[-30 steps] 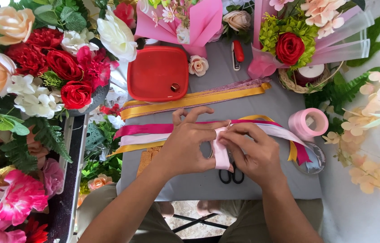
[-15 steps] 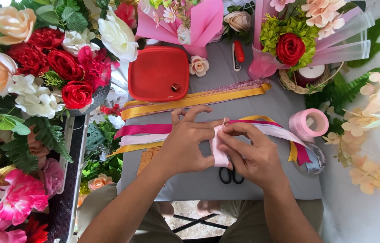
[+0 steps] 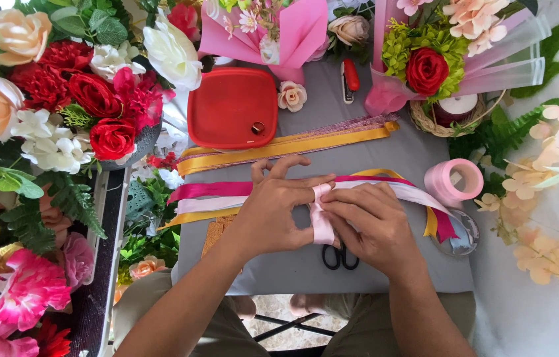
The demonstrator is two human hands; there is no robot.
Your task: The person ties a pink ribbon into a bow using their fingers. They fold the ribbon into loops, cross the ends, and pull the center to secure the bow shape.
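My left hand (image 3: 273, 211) and my right hand (image 3: 369, 228) meet over the middle of a grey table (image 3: 392, 158). Together they pinch a folded light pink ribbon (image 3: 321, 221), whose loop stands between the thumbs. The ribbon's tail runs right toward a pink ribbon spool (image 3: 455, 182). Under the hands lie magenta, white and yellow ribbon strips (image 3: 207, 198). Black scissors (image 3: 340, 256) lie just below my right hand, partly hidden by it.
A red square lid (image 3: 233, 106) sits at the back of the table, with long gold ribbons (image 3: 293, 144) in front of it. Artificial flower bouquets (image 3: 61, 86) crowd the left side and pink-wrapped bouquets (image 3: 431, 59) the back. A stapler (image 3: 349, 79) lies near the back.
The fingers have shifted slightly on the pink ribbon, tightening the fold. The hands stay in the same place.
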